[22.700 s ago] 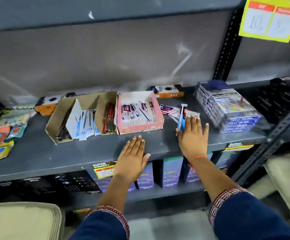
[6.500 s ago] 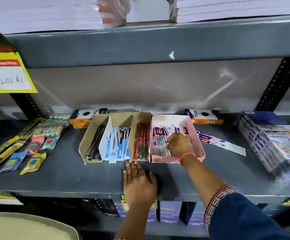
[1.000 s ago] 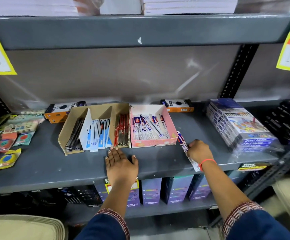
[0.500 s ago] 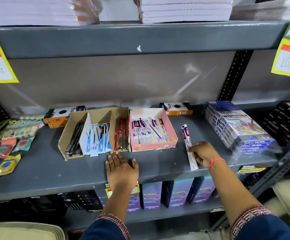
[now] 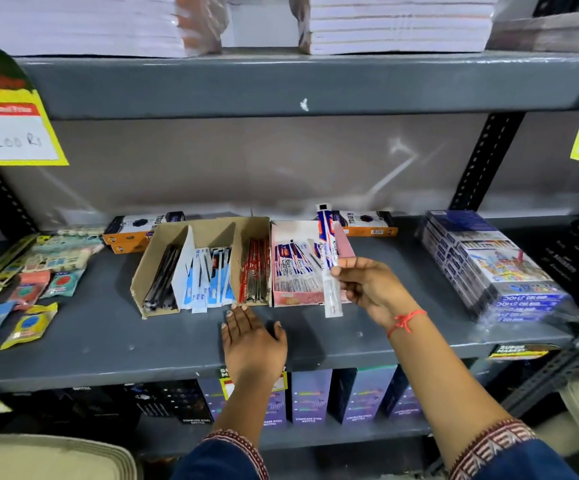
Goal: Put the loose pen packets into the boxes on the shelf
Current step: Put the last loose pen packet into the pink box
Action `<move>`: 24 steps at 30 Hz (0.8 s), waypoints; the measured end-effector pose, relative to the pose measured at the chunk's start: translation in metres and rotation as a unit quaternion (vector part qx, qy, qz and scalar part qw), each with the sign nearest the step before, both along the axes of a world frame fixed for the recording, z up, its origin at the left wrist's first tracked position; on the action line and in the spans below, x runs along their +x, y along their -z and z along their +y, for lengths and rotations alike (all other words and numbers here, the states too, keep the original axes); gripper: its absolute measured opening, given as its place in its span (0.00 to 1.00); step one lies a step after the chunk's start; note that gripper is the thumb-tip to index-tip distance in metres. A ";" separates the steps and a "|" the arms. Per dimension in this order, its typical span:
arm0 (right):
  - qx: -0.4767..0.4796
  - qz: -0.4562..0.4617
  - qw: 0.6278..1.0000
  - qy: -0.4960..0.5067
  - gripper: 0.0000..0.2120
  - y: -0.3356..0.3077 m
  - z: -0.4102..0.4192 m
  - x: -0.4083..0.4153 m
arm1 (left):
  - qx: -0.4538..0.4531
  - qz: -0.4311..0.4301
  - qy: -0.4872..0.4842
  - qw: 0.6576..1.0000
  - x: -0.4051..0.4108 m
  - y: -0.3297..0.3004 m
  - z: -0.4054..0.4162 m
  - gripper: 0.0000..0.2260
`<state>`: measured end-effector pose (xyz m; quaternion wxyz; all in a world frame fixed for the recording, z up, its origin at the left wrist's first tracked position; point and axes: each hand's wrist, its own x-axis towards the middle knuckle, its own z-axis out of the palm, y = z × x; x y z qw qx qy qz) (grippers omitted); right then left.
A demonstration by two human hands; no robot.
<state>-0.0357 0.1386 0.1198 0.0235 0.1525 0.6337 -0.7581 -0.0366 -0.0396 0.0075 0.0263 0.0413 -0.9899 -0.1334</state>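
I hold the pen packet point(image 5: 328, 258) in my right hand point(image 5: 367, 289), pinched near its middle between thumb and fingertips, so the long strip stands almost upright and hangs over the right side of the pink box point(image 5: 293, 299). I judge that this steep tilt is there to let the lower end clear the box's front wall and then slide down among the matching blue-and-white packets already lying inside. The packet's top end rises past the orange box point(image 5: 367, 225) at the back of the shelf point(image 5: 108, 344); its clear lower end reaches below the pink box's front edge.

My right wrist is bent back, palm turned towards the boxes, the forearm coming in from the lower right. My left hand point(image 5: 251, 341) grips nothing: it lies flat and palm-down on the shelf, fingertips just short of the brown cardboard box point(image 5: 149, 271), probably to steady me and keep the boxes from sliding. I see no other loose packets near the boxes.
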 end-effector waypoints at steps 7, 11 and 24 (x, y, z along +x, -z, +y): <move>-0.002 -0.001 1.000 -0.011 0.13 0.009 -0.019 -0.002 | 0.008 0.005 0.000 1.000 0.000 -0.001 0.001 0.32; -0.001 -0.003 1.000 -0.011 0.13 0.009 -0.020 -0.004 | 0.007 0.000 0.000 1.000 0.000 -0.001 0.001 0.32; 0.060 -0.038 0.997 0.032 0.15 -0.007 -0.017 -0.056 | 0.027 -0.005 0.002 1.000 0.002 -0.002 -0.001 0.33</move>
